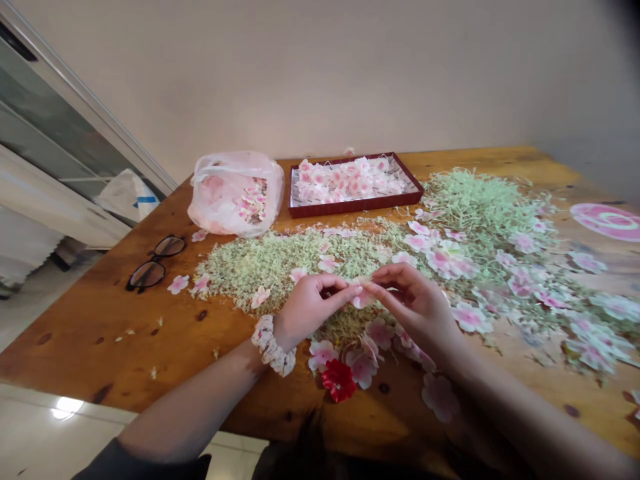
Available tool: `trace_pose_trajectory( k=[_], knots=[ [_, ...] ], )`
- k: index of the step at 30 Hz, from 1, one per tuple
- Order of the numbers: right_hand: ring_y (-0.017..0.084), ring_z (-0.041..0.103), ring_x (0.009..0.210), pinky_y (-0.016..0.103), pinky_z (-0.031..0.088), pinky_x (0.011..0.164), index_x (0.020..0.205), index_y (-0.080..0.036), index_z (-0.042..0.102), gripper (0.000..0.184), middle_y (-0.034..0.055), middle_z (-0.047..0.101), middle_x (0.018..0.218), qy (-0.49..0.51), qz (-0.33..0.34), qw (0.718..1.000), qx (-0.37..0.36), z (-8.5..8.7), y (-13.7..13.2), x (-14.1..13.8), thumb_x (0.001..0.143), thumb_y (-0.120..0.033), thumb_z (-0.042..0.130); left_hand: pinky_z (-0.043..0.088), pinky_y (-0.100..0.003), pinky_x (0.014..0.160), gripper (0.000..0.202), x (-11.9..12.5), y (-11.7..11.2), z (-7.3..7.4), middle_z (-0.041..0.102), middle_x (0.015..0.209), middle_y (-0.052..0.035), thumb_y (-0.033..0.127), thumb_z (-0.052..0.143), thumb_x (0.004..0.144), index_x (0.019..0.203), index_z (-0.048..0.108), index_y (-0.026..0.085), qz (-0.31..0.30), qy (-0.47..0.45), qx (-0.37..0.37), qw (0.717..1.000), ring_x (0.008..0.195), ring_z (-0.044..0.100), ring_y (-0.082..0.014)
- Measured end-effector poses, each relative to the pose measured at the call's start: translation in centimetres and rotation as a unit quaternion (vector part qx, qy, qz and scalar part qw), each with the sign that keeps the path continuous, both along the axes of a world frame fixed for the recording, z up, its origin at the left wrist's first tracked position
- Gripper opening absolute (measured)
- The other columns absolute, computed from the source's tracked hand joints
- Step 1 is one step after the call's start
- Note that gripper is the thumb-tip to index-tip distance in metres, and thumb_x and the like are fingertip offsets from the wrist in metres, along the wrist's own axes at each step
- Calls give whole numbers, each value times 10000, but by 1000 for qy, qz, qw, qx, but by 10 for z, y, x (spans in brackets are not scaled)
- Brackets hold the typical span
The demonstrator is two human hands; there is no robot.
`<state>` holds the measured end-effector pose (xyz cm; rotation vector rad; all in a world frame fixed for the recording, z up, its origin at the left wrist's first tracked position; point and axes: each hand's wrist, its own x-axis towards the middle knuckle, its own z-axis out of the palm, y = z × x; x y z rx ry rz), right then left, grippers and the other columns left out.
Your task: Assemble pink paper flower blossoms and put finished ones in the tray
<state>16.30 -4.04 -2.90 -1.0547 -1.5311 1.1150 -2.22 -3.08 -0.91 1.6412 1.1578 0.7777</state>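
A pink artificial blossom (362,299) is pinched between the fingertips of both hands — the left hand (311,310) and right hand (415,310) — above green shredded fibre (280,267) on the wooden table (100,333). Beyond, a maroon tray (353,209) is packed with blossoms (345,180) — many more lie loose.

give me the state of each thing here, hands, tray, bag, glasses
left hand, fingertips pinching the pink flower
right hand, fingertips pinching the same flower
scrunchie, around the left wrist
dark red tray, full of pink flowers
plastic bag, puffed up, pink flowers inside
eyeglasses, arms unfolded, lying on the wooden table
pale green shreds, spread in heaps
red flower, lying on the table
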Motion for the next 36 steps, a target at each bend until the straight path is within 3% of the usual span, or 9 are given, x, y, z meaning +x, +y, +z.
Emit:
trace_pose_trajectory(
  k=[6, 14, 22, 27, 31, 33, 36],
  knots=[
    [164, 658, 808, 298, 578, 715, 945, -190, 571, 189, 61, 660, 866, -5, -10, 1000, 7, 0, 0, 0, 824, -319, 641, 432, -253, 644, 261, -2, 1, -3, 668, 761, -20, 399, 566, 849, 878, 694, 172, -5, -26, -22, 999, 678, 568, -128],
    [168, 654, 815, 307, 576, 720, 948, -190, 570, 193, 63, 656, 872, -14, -13, 1000, 12, -1, 1, 1, 825, -323, 639, 451, -251, 645, 196, 0, 2, -1, 678, 739, -22, 345, 636, 799, 778, 687, 157, 12, -30, -27, 999, 670, 584, -129],
    [148, 644, 782, 282, 552, 711, 932, -199, 574, 153, 44, 648, 849, -5, -9, 1000, 18, 0, -2, 0, 834, -302, 631, 452, -262, 699, 216, 0, 1, -6, 688, 821, -32, 361, 620, 811, 862, 688, 162, -9, -43, -37, 998, 741, 599, -140],
    [166, 613, 745, 289, 494, 622, 927, -204, 606, 157, 51, 645, 867, -163, -32, 984, 68, 6, 14, 20, 863, -344, 576, 442, -255, 663, 213, -2, 2, -7, 658, 774, -19, 362, 616, 811, 812, 666, 155, 23, -44, -32, 998, 685, 570, -126],
    [200, 598, 757, 333, 465, 679, 839, -187, 638, 129, 65, 632, 821, -350, 36, 926, 134, 4, 25, 32, 855, -298, 575, 411, -233, 630, 188, -2, 3, -4, 604, 709, 1, 326, 618, 811, 764, 642, 146, 33, -62, -44, 997, 638, 519, -103],
    [213, 596, 781, 337, 462, 693, 861, -171, 632, 115, 78, 618, 834, -393, 54, 905, 156, 1, 26, 31, 853, -271, 576, 396, -229, 630, 183, -2, 3, -3, 578, 687, 8, 306, 615, 812, 731, 629, 144, 30, -61, -34, 997, 636, 497, -100],
    [196, 590, 759, 311, 458, 677, 840, -160, 617, 87, 76, 606, 835, -404, 57, 899, 160, -4, 25, 27, 860, -230, 569, 383, -228, 634, 190, -2, 3, -2, 564, 687, 10, 307, 602, 821, 728, 625, 142, 26, -57, -30, 998, 640, 482, -100]
  ],
)
